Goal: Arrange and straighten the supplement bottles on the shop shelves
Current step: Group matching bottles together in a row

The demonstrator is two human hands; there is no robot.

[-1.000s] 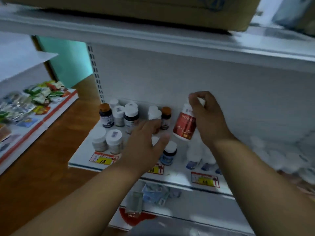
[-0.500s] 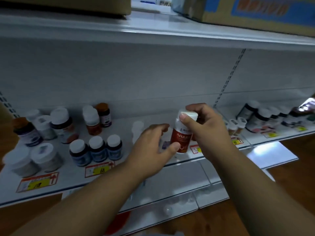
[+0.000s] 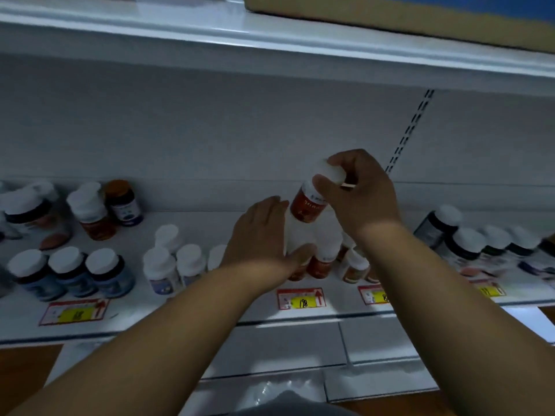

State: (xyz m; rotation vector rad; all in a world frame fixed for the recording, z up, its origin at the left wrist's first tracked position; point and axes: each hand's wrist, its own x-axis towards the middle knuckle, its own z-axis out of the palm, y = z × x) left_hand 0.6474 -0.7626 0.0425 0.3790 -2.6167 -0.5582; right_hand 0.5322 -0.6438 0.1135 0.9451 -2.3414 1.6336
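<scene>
My right hand point(image 3: 365, 195) grips a red-labelled supplement bottle point(image 3: 309, 204) by its white cap and holds it tilted above the white shelf point(image 3: 207, 226). Just below it, my left hand point(image 3: 261, 235) wraps fingers and thumb round the white top of a red-labelled standing bottle point(image 3: 295, 240). More red-labelled bottles point(image 3: 322, 262) stand close together under my hands, partly hidden by them.
Three blue-labelled bottles point(image 3: 70, 274) and small white bottles point(image 3: 163, 270) line the shelf front on the left, with larger brown bottles point(image 3: 91, 213) behind. Dark bottles point(image 3: 465, 246) crowd the right. Price tags point(image 3: 301, 298) mark the edge. A cardboard box point(image 3: 390, 16) sits on the shelf above.
The view has swung right along the shelf. My right hand carried the red-labelled bottle higher and tilted it. My left hand moved from beside that bottle onto a standing one.
</scene>
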